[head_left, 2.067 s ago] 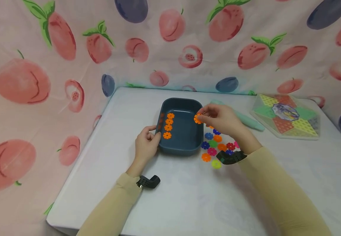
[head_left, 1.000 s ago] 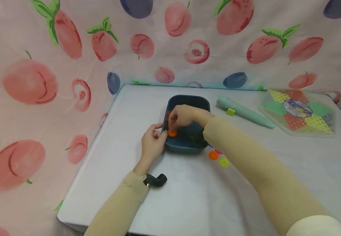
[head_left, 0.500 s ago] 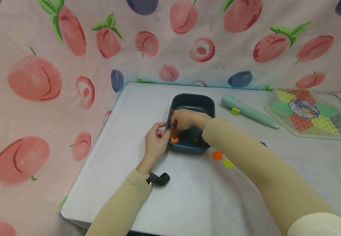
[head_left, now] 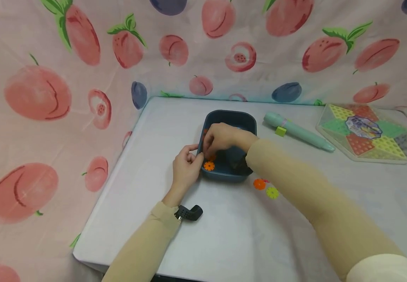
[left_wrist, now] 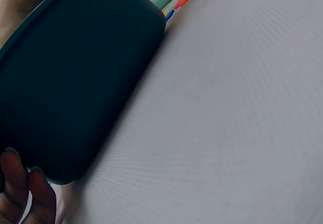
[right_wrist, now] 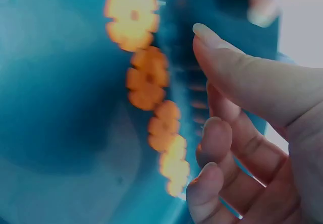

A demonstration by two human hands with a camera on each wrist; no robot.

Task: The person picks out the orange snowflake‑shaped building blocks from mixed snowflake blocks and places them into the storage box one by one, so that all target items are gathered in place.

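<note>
A dark blue-green plastic tub (head_left: pixel 224 178) stands on the white table. My left hand (head_left: pixel 186 166) grips its left rim, the thumb on top; in the left wrist view its fingers (left_wrist: pixel 14 178) lie against the outer wall. Inside the tub, my right hand (head_left: pixel 222 138) hovers beside its left wall. In the right wrist view, this hand has loosely bent fingers, thumb apart, and holds nothing. A row of several orange notched, flower-shaped discs (right_wrist: pixel 147 77) runs along that wall. The nearest orange disc (head_left: pixel 209 166) shows in the head view; the hand hides most others.
Right of the tub lie a loose orange disc (head_left: pixel 259 184) and a yellow one (head_left: pixel 272 192); the right sleeve covers others. Behind are a pale green tapered tube (head_left: pixel 302 134), a small green block (head_left: pixel 280 131) and a flat hexagonal game box (head_left: pixel 362 135). Fruit-print cloth (head_left: pixel 196 47) hangs behind.
My right hand carried an orange disc from the right rim to the row's near end and let it go. It has since drawn slightly back from it. The left hand keeps its grip.
</note>
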